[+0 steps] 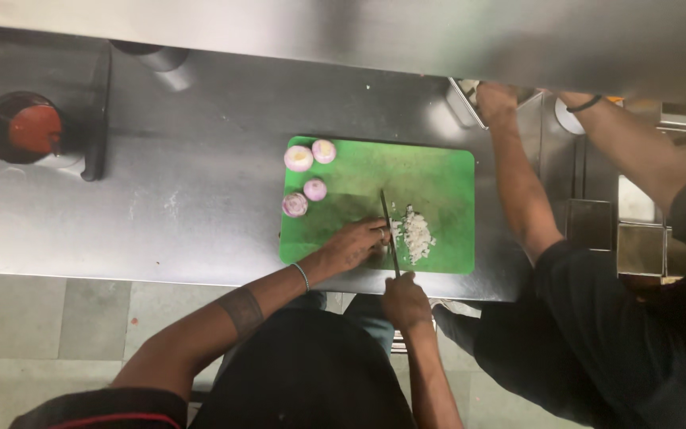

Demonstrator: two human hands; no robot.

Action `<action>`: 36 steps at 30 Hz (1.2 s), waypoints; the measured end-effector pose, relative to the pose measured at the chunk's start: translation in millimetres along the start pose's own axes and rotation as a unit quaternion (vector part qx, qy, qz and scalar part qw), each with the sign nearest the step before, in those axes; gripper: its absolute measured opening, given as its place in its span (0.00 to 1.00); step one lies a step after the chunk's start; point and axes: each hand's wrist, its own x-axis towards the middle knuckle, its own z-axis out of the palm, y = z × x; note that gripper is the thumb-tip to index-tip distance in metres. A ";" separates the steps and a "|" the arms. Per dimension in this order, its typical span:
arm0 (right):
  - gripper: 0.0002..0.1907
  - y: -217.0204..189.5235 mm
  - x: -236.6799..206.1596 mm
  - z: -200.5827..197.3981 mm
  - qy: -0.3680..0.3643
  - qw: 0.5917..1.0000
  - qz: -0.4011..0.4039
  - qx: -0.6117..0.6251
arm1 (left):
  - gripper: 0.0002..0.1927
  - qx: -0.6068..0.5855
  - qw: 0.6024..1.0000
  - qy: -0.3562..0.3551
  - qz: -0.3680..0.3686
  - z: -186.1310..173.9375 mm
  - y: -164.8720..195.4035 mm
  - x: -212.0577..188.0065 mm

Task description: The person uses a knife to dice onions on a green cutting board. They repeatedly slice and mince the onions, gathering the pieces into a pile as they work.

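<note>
Right hand (pixel 405 300) grips slim knife (pixel 389 230); green board (pixel 438 171).

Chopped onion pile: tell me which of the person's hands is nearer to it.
Left. The left hand rests on the green board right beside the chopped onion pile, fingertips almost touching it. The right hand grips the knife handle below the board's edge.

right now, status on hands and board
Right hand grips knife. Left hand steadies onion by chopped pile. Four onion halves wait on green board.
</note>
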 end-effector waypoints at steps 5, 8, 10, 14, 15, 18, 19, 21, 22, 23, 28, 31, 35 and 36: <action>0.28 8.1 3.5 17.3 0.117 0.991 0.029 0.066 | 0.14 0.028 0.998 0.051 0.036 12.7 -8.8 -5.3; 0.24 12.7 6.0 18.4 0.081 0.994 -0.041 -0.061 | 0.15 0.059 0.988 0.111 0.087 16.9 -9.7 -6.0; 0.25 11.5 4.9 21.1 0.025 0.999 -0.020 -0.008 | 0.12 0.068 0.998 0.011 -0.014 14.6 -9.3 -3.9; 0.28 2.8 1.0 25.3 0.120 0.986 0.050 0.106 | 0.14 -0.003 0.999 0.006 -0.035 9.5 0.4 -4.3; 0.23 3.1 2.1 21.2 0.125 0.992 -0.012 0.017 | 0.13 0.009 0.999 -0.002 -0.039 8.2 2.4 -3.1; 0.22 8.4 10.2 -0.3 0.076 0.991 0.041 0.099 | 0.13 0.054 0.998 -0.015 -0.040 6.7 9.2 -4.3; 0.24 10.4 13.4 -9.2 0.054 0.977 0.093 0.184 | 0.13 0.076 0.996 -0.013 -0.034 4.7 9.3 -3.5; 0.24 13.5 15.0 -23.3 0.063 0.975 0.100 0.187 | 0.15 0.105 0.994 -0.006 -0.008 3.7 11.3 -5.1; 0.24 14.1 13.5 -27.5 0.069 0.974 0.106 0.188 | 0.17 0.118 0.993 -0.002 0.008 3.4 11.7 -5.9; 0.24 13.8 12.0 -29.7 0.057 0.985 0.077 0.140 | 0.14 0.113 0.994 -0.003 0.013 3.1 11.7 -6.1; 0.34 12.6 -7.9 -9.0 0.019 0.991 0.074 0.114 | 0.09 0.089 0.996 -0.015 -0.001 4.8 6.4 -6.5; 0.24 15.0 -11.1 10.4 -0.010 0.999 -0.036 -0.023 | 0.09 0.084 0.996 -0.041 -0.006 6.8 -2.4 -6.3; 0.19 12.1 3.7 22.1 0.125 0.991 -0.042 -0.008 | 0.08 0.074 0.997 -0.012 0.034 14.7 -12.1 -8.4; 0.18 12.1 5.6 22.0 0.168 0.974 -0.110 -0.106 | 0.08 0.076 0.996 0.005 0.048 15.8 -14.1 -8.5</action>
